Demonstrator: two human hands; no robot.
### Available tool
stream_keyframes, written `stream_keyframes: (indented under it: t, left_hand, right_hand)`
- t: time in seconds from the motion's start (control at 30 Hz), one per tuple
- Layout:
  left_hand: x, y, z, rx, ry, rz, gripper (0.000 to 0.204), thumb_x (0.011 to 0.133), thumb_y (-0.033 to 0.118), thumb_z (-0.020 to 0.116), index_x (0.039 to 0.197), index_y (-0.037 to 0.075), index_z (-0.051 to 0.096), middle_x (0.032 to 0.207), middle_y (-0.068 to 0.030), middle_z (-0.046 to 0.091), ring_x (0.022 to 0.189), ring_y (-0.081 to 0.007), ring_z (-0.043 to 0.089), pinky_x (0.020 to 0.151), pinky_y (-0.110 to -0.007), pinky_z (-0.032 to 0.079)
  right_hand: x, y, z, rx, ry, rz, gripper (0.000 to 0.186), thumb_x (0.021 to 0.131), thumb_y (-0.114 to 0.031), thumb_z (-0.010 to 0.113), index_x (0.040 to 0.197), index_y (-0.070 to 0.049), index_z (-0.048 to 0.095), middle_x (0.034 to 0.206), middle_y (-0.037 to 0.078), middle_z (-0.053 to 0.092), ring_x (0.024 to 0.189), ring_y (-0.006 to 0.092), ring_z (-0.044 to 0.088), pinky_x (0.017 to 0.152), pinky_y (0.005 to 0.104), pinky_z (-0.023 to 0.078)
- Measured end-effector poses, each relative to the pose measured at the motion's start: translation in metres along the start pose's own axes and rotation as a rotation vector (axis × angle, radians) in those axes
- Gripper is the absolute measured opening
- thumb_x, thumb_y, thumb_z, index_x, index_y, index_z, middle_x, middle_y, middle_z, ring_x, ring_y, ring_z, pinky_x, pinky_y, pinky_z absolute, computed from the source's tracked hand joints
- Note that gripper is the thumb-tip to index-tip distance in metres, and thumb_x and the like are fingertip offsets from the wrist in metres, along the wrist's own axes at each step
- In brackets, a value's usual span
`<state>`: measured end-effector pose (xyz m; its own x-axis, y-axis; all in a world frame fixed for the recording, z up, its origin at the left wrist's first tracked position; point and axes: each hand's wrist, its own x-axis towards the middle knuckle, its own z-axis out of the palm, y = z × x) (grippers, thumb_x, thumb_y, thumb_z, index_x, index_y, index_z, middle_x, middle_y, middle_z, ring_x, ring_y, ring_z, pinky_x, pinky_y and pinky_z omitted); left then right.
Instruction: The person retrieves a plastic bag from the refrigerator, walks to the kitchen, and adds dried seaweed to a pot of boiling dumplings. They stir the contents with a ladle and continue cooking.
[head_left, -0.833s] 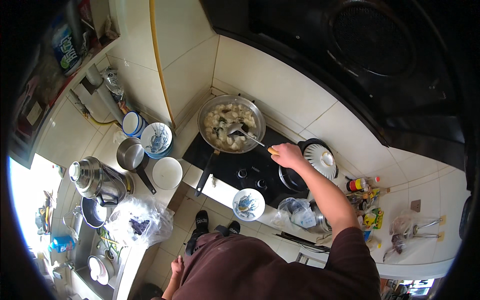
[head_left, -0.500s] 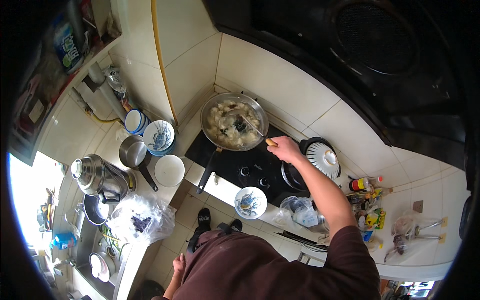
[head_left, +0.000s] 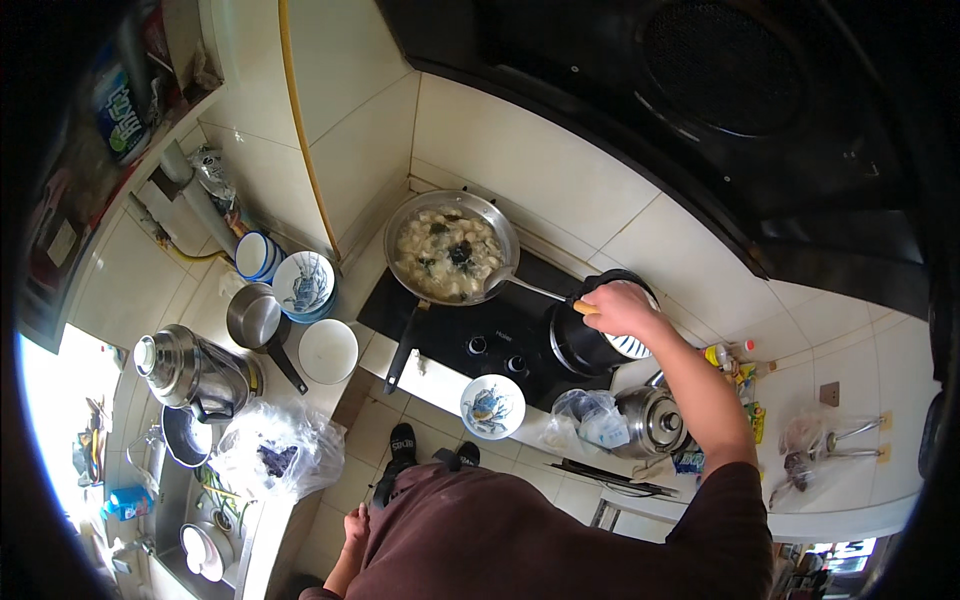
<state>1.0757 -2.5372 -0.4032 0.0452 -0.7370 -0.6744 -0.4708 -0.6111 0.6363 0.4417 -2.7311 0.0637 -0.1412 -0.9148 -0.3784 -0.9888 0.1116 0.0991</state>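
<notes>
Black hob (head_left: pixel 480 335) as reference. Frying pan (head_left: pixel 452 247) sits on its far left burner, full of pale dumplings in broth. My right hand (head_left: pixel 618 308) has drawn back right, fingers closed on the ladle handle (head_left: pixel 545 292), bowl now resting at the pan's right rim: stirring paused. My left hand (head_left: pixel 355 522) hangs below the hob, loosely curled, empty.

Black cooktop (head_left: pixel 490 335) sits on a light tiled counter (head_left: pixel 420 375). On the cooktop: a frying pan (head_left: pixel 450 250) with pale food at the left burner, a dark pot (head_left: pixel 590 335) at the right. On the counter: a patterned bowl (head_left: pixel 492 406) at the front edge, a clear plastic bag (head_left: pixel 590 418), a steel kettle (head_left: pixel 650 420). Left section carries a white plate (head_left: pixel 328 351), a small saucepan (head_left: pixel 255 318), stacked bowls (head_left: pixel 303 285), a large steel kettle (head_left: pixel 190 372) and a bag (head_left: pixel 275 450), contents probably dark produce.
</notes>
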Motion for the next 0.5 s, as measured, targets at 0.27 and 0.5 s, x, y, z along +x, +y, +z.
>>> stream_keyframes:
  t: [0.27, 0.5]
  left_hand:
    - [-0.019, 0.038, -0.004, -0.014, 0.007, -0.030, 0.049, 0.096, 0.042, 0.057, 0.081, -0.004, 0.066, 0.065, -0.0065, 0.062, 0.056, -0.0136, 0.055, 0.050, -0.031, 0.044]
    - [-0.037, 0.015, -0.010, 0.017, 0.082, 0.000, 0.050, 0.096, 0.042, 0.057, 0.078, -0.003, 0.065, 0.063, -0.0074, 0.061, 0.056, -0.0143, 0.056, 0.050, -0.032, 0.046]
  right_hand:
    - [0.035, -0.019, 0.047, 0.076, 0.081, 0.048, 0.022, 0.081, -0.030, 0.064, 0.093, -0.013, 0.070, 0.091, 0.013, 0.071, 0.088, 0.0337, 0.068, 0.078, 0.0462, 0.054]
    - [0.070, -0.040, 0.062, 0.121, 0.169, 0.036, 0.024, 0.082, -0.031, 0.063, 0.097, -0.015, 0.071, 0.092, 0.012, 0.072, 0.089, 0.0328, 0.069, 0.079, 0.0455, 0.054]
